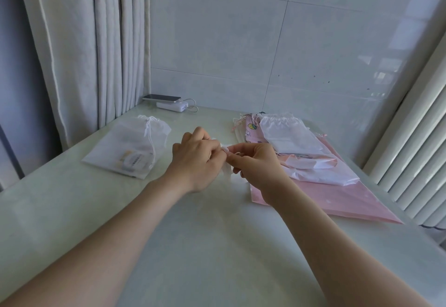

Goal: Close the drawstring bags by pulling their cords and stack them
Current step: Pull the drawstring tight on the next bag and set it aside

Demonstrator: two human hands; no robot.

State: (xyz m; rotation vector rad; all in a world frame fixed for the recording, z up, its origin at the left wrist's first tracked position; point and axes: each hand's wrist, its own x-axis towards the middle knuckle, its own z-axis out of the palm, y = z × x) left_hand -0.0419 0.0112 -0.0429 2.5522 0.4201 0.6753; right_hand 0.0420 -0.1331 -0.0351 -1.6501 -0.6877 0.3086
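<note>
Both my hands meet over the middle of the table. My left hand (pixel 195 159) and my right hand (pixel 255 164) have curled fingers that pinch a small white drawstring bag (pixel 226 174), mostly hidden behind them, with its gathered top between my fingertips. To the left lies a translucent white bag (pixel 130 147), its cord drawn and something flat inside. On the right a pile of bags lies flat: a white one (pixel 287 135) on top, a cartoon-print pink one beneath, and a large pink one (pixel 342 198) at the bottom.
A phone (pixel 161 98) rests on a white power bank (pixel 171 106) with a cable at the table's back left corner. Curtains hang on the left, a tiled wall stands behind, and a white radiator (pixel 415 169) runs along the right edge.
</note>
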